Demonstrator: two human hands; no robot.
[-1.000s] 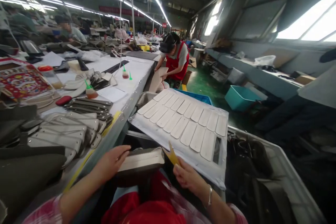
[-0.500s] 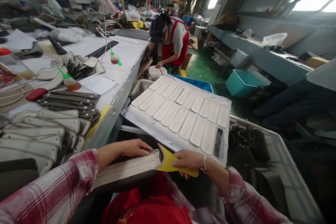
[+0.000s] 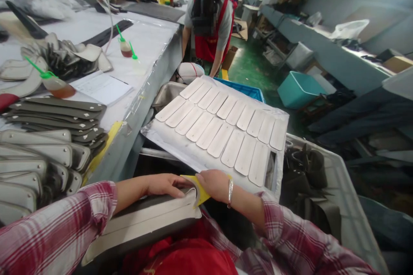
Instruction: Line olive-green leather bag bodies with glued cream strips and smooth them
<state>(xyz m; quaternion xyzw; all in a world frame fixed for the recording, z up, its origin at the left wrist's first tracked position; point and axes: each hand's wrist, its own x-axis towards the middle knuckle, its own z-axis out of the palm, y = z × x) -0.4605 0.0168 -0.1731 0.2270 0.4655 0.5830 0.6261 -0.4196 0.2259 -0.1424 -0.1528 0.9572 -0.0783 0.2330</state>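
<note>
My left hand (image 3: 164,184) grips the far edge of a long whitish strip (image 3: 145,222) near its right end, with a dark grey layer showing beneath. A lengthwise line runs along the strip, which slopes down toward the lower left. My right hand (image 3: 214,183) is closed on a yellow sheet piece (image 3: 203,196) with a curved edge. That curve sits around the strip's rounded right end; whether the two touch, I cannot tell. Just beyond my hands, several pale rounded pieces (image 3: 222,137) lie in rows on a white-covered board (image 3: 206,159).
Stacked whitish pieces (image 3: 29,154) and dark grey strips (image 3: 58,114) sit on the left table (image 3: 151,47). Bottles with green nozzles (image 3: 58,88) stand there. A co-worker (image 3: 213,21) bends beyond the board. A white crate (image 3: 342,176) of dark pieces is at right.
My right hand has moved left with the yellow piece, closer to my left hand. More of the strip shows at lower left. The co-worker bends lower, and the view has shifted.
</note>
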